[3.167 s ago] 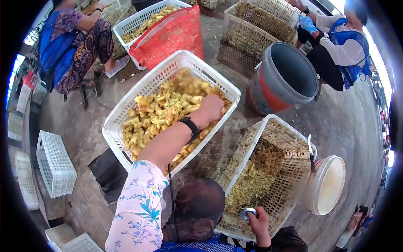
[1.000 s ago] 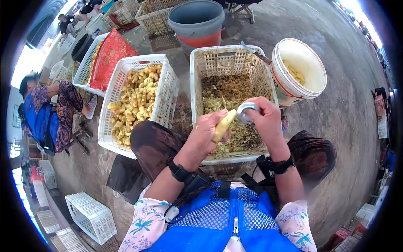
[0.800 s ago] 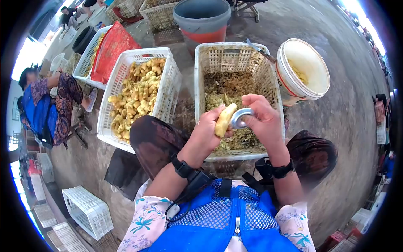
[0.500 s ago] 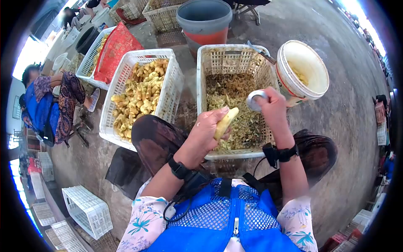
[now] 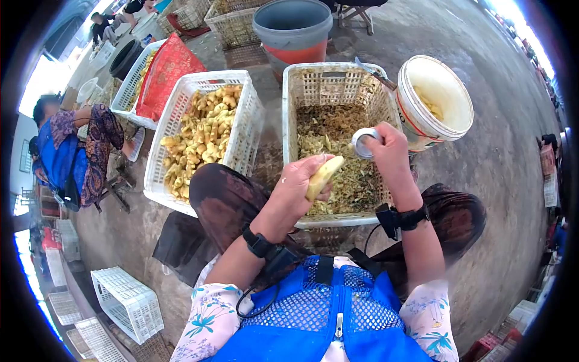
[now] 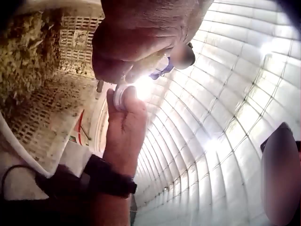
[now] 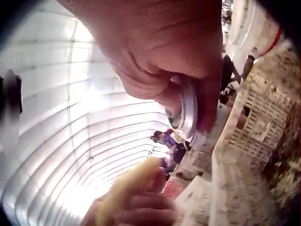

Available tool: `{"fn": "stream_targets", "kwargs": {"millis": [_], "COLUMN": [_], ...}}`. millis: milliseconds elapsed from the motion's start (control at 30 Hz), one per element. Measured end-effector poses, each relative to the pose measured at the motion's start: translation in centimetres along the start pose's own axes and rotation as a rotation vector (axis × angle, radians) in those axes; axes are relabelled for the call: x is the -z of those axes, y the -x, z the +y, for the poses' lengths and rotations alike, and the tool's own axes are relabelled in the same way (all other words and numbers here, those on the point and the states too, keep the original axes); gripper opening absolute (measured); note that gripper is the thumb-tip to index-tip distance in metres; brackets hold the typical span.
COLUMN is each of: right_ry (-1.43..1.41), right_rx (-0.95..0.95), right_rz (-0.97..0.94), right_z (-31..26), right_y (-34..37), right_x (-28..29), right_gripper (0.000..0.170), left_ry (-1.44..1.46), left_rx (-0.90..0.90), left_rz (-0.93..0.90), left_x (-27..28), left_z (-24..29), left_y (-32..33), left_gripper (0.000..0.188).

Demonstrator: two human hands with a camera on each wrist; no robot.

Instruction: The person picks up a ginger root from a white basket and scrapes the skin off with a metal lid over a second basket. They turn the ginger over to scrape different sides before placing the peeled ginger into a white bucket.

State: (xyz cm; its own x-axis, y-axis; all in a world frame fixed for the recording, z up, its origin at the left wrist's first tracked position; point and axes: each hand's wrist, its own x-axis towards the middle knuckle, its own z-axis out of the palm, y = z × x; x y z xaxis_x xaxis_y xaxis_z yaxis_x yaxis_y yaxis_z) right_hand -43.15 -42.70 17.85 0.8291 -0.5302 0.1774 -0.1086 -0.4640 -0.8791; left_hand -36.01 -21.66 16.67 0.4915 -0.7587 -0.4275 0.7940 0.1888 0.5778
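Observation:
My left hand [image 5: 295,190] grips a pale yellow piece of ginger root [image 5: 324,177], fingers wrapped round it and its upper end sticking out. To the right, my right hand [image 5: 392,151] pinches a round silvery metal ring [image 5: 366,143] between thumb and fingers, apart from the ginger. Both hands are above a white slatted crate [image 5: 289,120] with a layer of peelings [image 5: 347,175] in it. In the right wrist view the metal ring [image 7: 188,110] shows its rim, and the ginger [image 7: 129,186] is blurred below it. My left hand [image 6: 146,42] mostly hides the ginger in the left wrist view.
A white crate [image 5: 253,130] of unpeeled ginger stands at left. A white bucket [image 5: 405,96] with pale pieces inside is at right, a knife [image 5: 377,75] beside it on the crate's rim. Behind stands a grey bucket [image 5: 292,45]. A person [image 5: 66,151] sits at far left.
My left hand, earlier reaching into the ginger crate, now holds a piece over the peelings. The metal ring was against the ginger about a second ago; my right hand has since drawn it away rightward.

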Motion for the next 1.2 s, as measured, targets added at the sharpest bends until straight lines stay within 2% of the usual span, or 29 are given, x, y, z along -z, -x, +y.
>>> {"fn": "stream_targets", "kwargs": {"millis": [67,100,200,233,333,367,467,533,567,667,700,767,800,833,867,900,933,967,1067,1200], "right_ry": [0.071,-0.119,-0.244,-0.141,-0.159,-0.177,-0.047,-0.08,-0.096,0.06,0.012,-0.027,-0.046,-0.345,-0.255,-0.163,-0.071,0.012,-0.052,-0.211], "right_rx": [0.005,-0.055,0.213,0.235,0.244,0.18,0.293,0.072,-0.035,0.04,-0.034,-0.058,-0.076,-0.095,0.067,0.232,0.399,0.425,0.289,-0.002], "right_rz": [0.016,-0.056,-0.127,-0.2,-0.184,-0.223,-0.211,-0.253,-0.271,-0.091,-0.033,-0.061,-0.074,-0.113,-0.149,-0.186,-0.222,-0.212,-0.295,-0.386], "right_z": [0.2,-0.6,-2.5,-3.2,-3.6,-4.1,-2.8,-1.7,-1.4,-1.2,-0.8,-0.6,-0.6,-2.3,-3.0,-3.6,-4.0,-3.8,-3.3,-4.4], "right_y": [0.3,1.2,3.6,3.8,4.0,4.1,3.4,2.3,1.9,1.5,1.3,1.6,2.1,3.1,3.7,4.2,4.5,4.8,3.9,3.2], "right_x": [0.5,-0.1,-2.5,-2.3,-3.3,-3.2,-3.4,-2.6,-2.3,-2.4,-2.0,-1.3,-1.1,-2.2,-2.7,-3.0,-3.3,-3.8,-3.5,-3.6], "right_gripper": [0.013,0.007,0.015,0.018,0.018,0.017,0.015,0.014,0.013,0.013,0.012,0.012,0.012,0.013,0.014,0.015,0.016,0.019,0.02,0.019], "left_ry": [0.106,0.15,0.166,0.152,0.121,0.095,-0.009,-0.116,-0.057,0.079,0.097,0.099,0.087,0.076,0.065,0.171,0.139,0.106,0.034,0.064], "left_rx": [-0.002,-0.009,-0.043,-0.052,-0.138,-0.151,-0.155,-0.1,-0.091,-0.06,-0.047,-0.012,-0.026,-0.034,-0.043,-0.102,-0.118,-0.134,-0.159,-0.209], "left_rz": [-0.022,-0.03,0.023,0.055,0.162,0.175,0.162,0.079,0.08,0.069,0.055,0.049,0.112,0.174,0.233,0.236,0.204,0.173,0.144,0.168], "left_x": [0.0,0.7,1.4,1.4,0.6,0.4,0.6,1.9,2.0,1.8,1.6,2.0,2.0,1.7,1.4,1.4,2.0,2.6,2.8,2.2], "left_z": [-0.1,-0.4,-0.7,-0.9,-1.2,-1.2,-1.2,-1.6,-1.7,-1.6,-1.2,-0.8,-0.8,-0.9,-1.0,-1.7,-2.0,-2.2,-1.9,-0.7], "left_y": [-0.2,-0.9,-1.7,-1.8,-1.8,-1.6,-1.0,-0.8,-1.1,-1.4,-1.1,-0.9,-0.8,-0.8,-1.0,-1.8,-2.1,-2.2,-1.9,-1.9], "left_gripper": [0.034,0.035,0.036,0.036,0.034,0.033,0.031,0.031,0.032,0.033,0.033,0.033,0.033,0.033,0.032,0.03,0.029,0.028,0.026,0.027]}}
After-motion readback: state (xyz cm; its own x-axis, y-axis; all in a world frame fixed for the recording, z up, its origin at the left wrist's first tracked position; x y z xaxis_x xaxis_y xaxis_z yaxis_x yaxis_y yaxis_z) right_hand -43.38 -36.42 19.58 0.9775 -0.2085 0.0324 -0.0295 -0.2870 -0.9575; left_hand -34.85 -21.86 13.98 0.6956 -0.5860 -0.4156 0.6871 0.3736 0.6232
